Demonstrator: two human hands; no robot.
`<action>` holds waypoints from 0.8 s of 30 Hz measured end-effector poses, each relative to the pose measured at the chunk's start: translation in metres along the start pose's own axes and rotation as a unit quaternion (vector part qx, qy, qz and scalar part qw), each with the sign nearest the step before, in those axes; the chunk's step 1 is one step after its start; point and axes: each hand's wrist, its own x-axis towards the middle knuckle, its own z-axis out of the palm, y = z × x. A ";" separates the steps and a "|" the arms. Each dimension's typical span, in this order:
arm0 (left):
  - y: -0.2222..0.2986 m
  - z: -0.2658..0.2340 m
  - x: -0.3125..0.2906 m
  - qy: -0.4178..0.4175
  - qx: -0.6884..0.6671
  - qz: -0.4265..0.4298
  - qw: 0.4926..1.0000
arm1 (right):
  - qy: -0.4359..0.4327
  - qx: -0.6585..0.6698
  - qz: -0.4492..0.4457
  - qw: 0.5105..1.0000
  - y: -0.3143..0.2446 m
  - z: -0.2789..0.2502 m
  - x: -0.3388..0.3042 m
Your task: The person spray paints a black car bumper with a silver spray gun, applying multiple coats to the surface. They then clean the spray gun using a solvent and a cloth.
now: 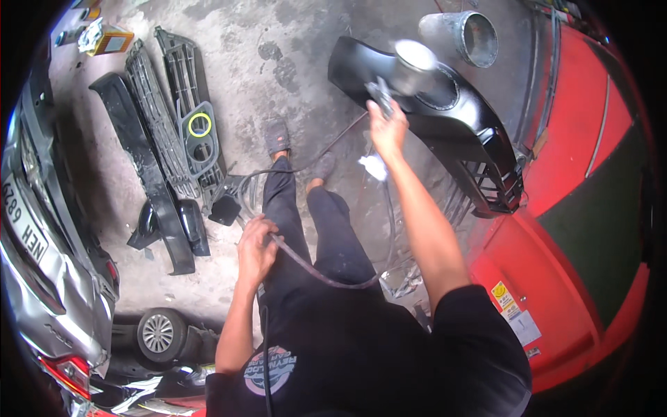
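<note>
Raised in front of me, my right hand (389, 131) is closed around a paint spray gun (381, 94) with a round, light-coloured cup (415, 59) on it. The gun is slightly blurred and hides part of a glossy black car bumper (427, 128) beyond it. A thin dark air hose (326, 280) loops across my thighs and trails over the floor. My left hand (256, 251) is closed on this hose beside my left thigh.
Loose grilles (146, 90) and a dark bumper strip (128, 125) lie on the concrete at left. A silver car (66, 306) stands beyond them, a wheel (160, 335) at lower left. At right are a red vehicle (535, 257) and a metal drum (455, 35).
</note>
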 end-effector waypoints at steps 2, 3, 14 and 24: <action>0.002 0.003 0.003 -0.018 -0.006 0.023 1.000 | 0.038 -0.016 0.024 0.999 0.005 -0.058 -0.026; 0.004 0.008 0.006 -0.023 -0.006 0.030 0.999 | 0.064 -0.030 0.014 0.997 0.017 -0.082 -0.037; 0.005 0.025 -0.002 -0.012 0.030 0.048 0.998 | 0.004 -0.011 0.033 0.999 0.058 0.020 -0.051; -0.012 0.075 -0.060 0.012 0.073 -0.008 0.997 | -0.084 0.062 -0.011 0.995 0.111 0.122 -0.048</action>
